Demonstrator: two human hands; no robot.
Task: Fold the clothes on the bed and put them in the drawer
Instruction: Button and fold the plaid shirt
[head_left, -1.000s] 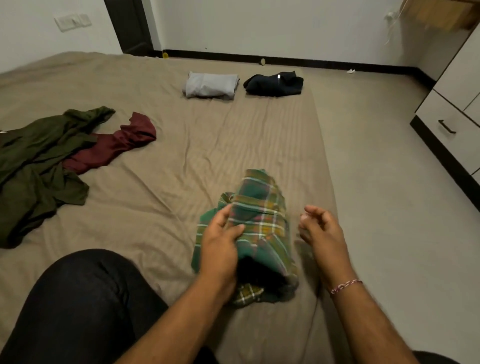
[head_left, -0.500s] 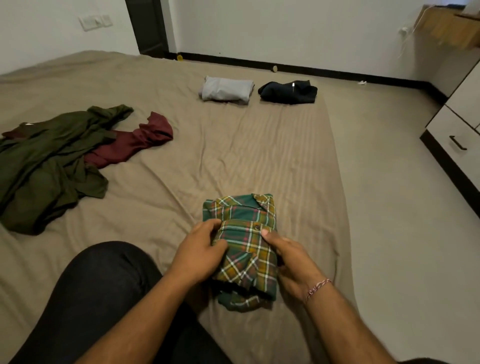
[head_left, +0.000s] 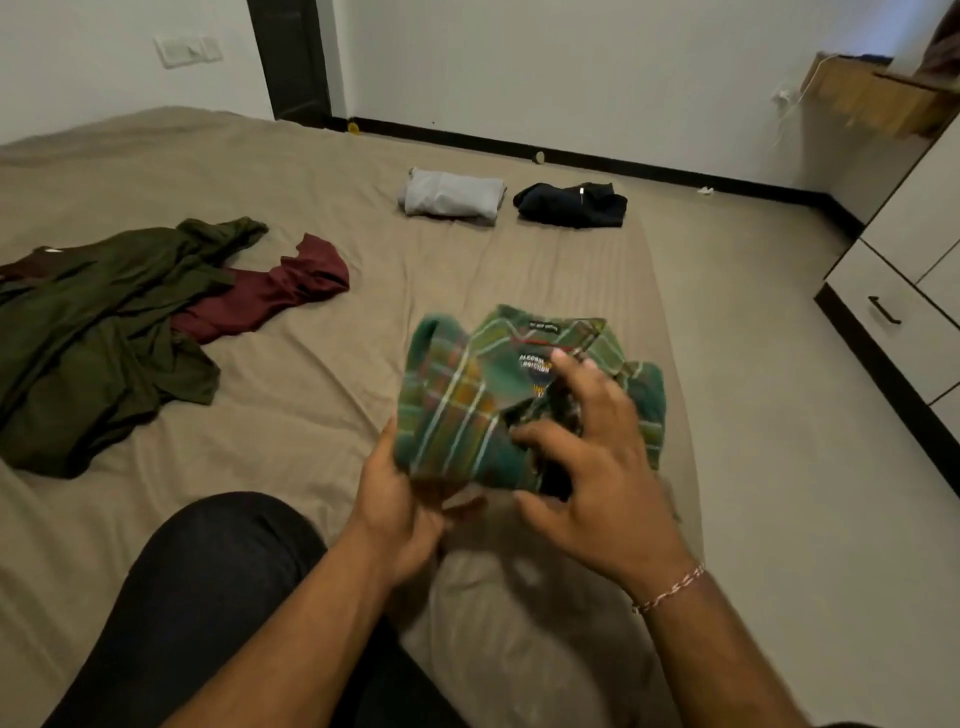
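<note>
A folded green plaid shirt (head_left: 467, 405) is lifted off the bed (head_left: 311, 415), collar and label facing me. My left hand (head_left: 400, 509) grips its lower left edge from below. My right hand (head_left: 587, 467) lies over the shirt's right side with fingers spread and bent; whether it grips the cloth is unclear. A folded grey garment (head_left: 452, 197) and a folded dark navy garment (head_left: 571, 205) lie side by side at the far edge of the bed. An unfolded olive green garment (head_left: 93, 332) and a maroon one (head_left: 260, 296) lie crumpled at the left.
A white drawer unit (head_left: 904, 312) with a dark handle stands at the right, drawers closed. Grey floor (head_left: 753, 415) runs between it and the bed. My knee in dark trousers (head_left: 208, 597) is at the lower left. A dark door frame (head_left: 291, 57) is at the back.
The plaid shirt went from being folded flat on the bed to being picked up and tilted toward me. My right hand moved from its lower edge onto its top right side.
</note>
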